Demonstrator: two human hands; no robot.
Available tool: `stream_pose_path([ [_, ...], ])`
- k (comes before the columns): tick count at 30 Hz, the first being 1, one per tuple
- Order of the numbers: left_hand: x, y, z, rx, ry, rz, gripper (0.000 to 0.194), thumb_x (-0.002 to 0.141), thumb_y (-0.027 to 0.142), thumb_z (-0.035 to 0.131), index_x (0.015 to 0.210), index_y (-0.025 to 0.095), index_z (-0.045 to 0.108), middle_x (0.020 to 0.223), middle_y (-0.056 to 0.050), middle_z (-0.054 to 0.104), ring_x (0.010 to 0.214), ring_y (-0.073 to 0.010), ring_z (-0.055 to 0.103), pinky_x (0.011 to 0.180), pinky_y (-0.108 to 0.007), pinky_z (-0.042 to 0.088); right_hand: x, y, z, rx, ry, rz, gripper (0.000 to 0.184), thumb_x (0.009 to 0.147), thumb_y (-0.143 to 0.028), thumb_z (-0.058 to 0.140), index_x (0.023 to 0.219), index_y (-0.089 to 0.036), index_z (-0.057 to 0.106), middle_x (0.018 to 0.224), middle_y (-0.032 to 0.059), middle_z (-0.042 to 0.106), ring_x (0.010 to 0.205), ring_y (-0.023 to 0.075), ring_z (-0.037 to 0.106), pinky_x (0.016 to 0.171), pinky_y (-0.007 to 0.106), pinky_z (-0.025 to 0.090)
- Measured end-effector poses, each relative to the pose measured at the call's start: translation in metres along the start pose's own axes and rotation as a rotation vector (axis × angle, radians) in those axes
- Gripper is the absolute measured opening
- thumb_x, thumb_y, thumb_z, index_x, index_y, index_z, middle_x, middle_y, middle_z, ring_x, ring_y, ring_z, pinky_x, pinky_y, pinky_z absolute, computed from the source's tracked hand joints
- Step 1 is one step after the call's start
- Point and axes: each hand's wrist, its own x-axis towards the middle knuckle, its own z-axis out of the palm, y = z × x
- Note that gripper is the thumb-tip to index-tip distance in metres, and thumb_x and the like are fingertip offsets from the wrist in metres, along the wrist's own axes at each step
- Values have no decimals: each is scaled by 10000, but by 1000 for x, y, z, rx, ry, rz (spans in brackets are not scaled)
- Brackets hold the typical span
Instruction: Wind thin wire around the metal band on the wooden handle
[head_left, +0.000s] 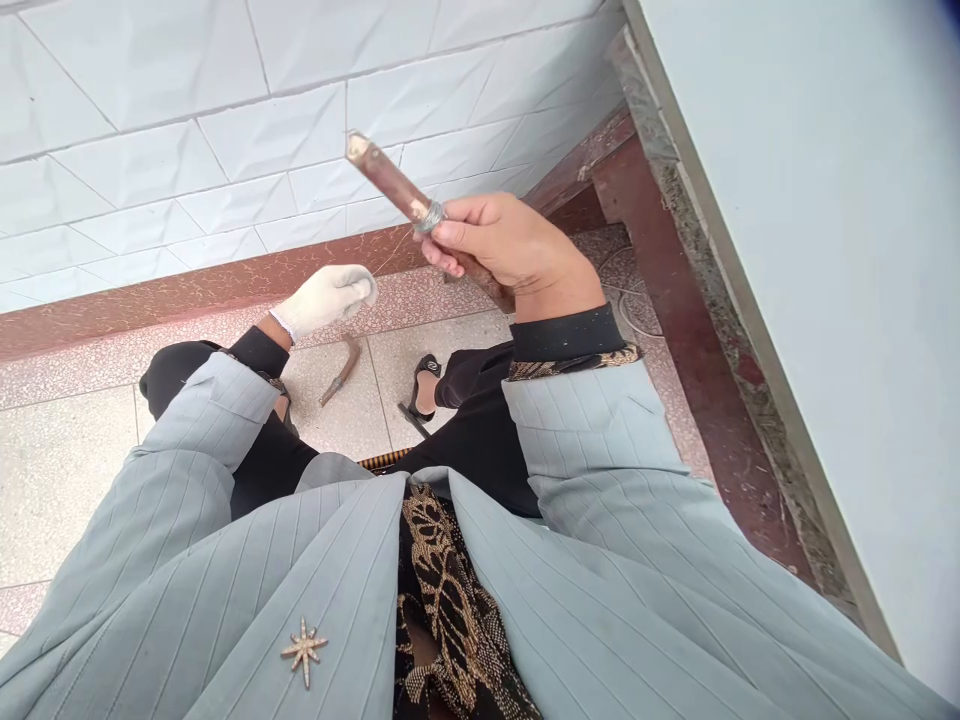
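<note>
My right hand (495, 240) is bare and wrapped around a brown wooden stick (390, 185), held tilted with its pale cut end pointing up and left. A band of grey metal wire (430, 216) is wound round the stick beside my thumb and fingertips. From there a thin wire (394, 252) runs down to my left hand (326, 302). That hand wears a white glove, and its fingers are closed on the wire; the wire's end is hidden. Below, a second curved brown stick (342, 370) lies on the floor between my feet.
A white tiled wall (225, 120) rises in front, with a reddish-brown skirting (150, 285) along its foot. At right stand a reddish-brown ledge (675, 300) and a pale panel (825, 250). Loose loops of wire (634, 295) lie beyond my right wrist. My shoe (424, 390) rests on the tiles.
</note>
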Motion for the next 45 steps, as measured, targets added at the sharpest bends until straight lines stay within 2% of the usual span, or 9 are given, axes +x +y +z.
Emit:
stream_pose_path([
  [4,-7,15,10,62,-260,33,184,940,202,553,862,154,713,651,27,557,580,-95,472,600,-246,395,8,12,-8,-332,258,196,315,1090,-352,652,827,-182,617,774,76,641,676,174,560,658,309,459],
  [7,-10,20,6,78,-281,96,180,919,226,574,841,152,718,681,21,589,614,-99,497,640,-255,424,17,21,-6,-747,216,297,271,1071,-365,642,913,-158,715,846,136,693,822,263,639,763,376,488],
  [12,-7,13,-14,157,-22,130,196,907,216,551,871,145,730,774,-10,669,722,-124,586,753,-286,490,23,14,19,-1027,-301,352,214,1029,-294,645,932,-139,754,880,146,706,881,279,650,768,370,432],
  [15,-4,7,-18,225,38,90,183,886,191,547,865,146,724,803,-15,686,784,-140,617,806,-298,505,20,1,36,-781,-770,356,215,1034,-193,594,841,-134,667,763,55,647,696,155,557,704,308,388],
  [17,-1,3,-14,262,15,54,151,885,190,562,849,156,705,805,-13,682,780,-144,608,781,-295,493,16,-5,38,-553,-858,321,231,1047,-232,618,836,-140,631,730,18,616,657,120,527,684,270,393],
  [22,3,-2,2,140,-40,-50,172,961,199,524,838,173,642,712,-8,594,623,-126,491,628,-281,412,6,-4,14,-248,-170,141,371,1053,-477,686,852,-176,600,738,27,594,657,126,482,633,252,394],
  [25,4,-2,6,142,-56,-11,158,948,212,529,862,166,654,716,9,584,655,-124,491,677,-281,438,6,4,5,-272,67,164,377,1073,-504,657,863,-194,621,730,54,589,655,158,490,623,283,413],
  [36,5,-4,12,264,-113,79,170,923,244,547,851,166,680,827,-18,678,787,-157,593,801,-315,483,24,12,10,-858,122,293,363,1101,-460,551,1156,-158,744,936,158,705,897,306,614,790,405,448],
  [45,1,-4,15,346,-173,90,233,963,265,507,774,186,618,761,-7,621,747,-163,555,756,-317,424,28,27,8,-905,47,280,325,1061,-491,622,1022,-184,721,947,178,692,1035,358,611,838,405,428],
])
